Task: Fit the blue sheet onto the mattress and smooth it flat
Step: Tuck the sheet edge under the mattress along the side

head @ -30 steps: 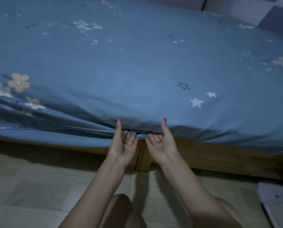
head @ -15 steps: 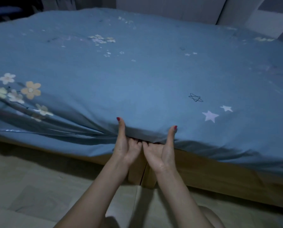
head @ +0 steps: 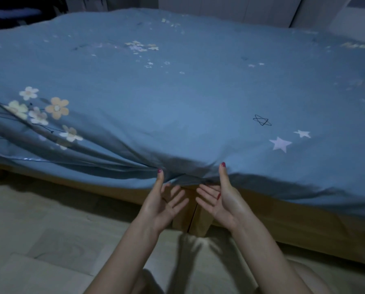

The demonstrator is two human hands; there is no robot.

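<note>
The blue sheet [head: 177, 98], printed with flowers and stars, covers the whole mattress and hangs over its near edge. Folds run from the flower print at the left down to the middle of that edge. My left hand [head: 163, 200] and my right hand [head: 218, 198] are palm-up side by side just below the sheet's hem, in front of the bed frame. Fingers of both hands are spread and hold nothing. Both thumbs point up and touch the draped edge of the sheet. The mattress itself is hidden under the sheet.
A wooden bed frame [head: 304, 228] runs under the mattress, with a joint and leg [head: 191, 217] right behind my hands. Pale wood floor [head: 39, 230] lies below. White wardrobe doors [head: 230, 9] stand behind the bed.
My fingers were tucked under the sheet's hem. They have now come out and spread open, and both hands have drawn back a little from the bed edge.
</note>
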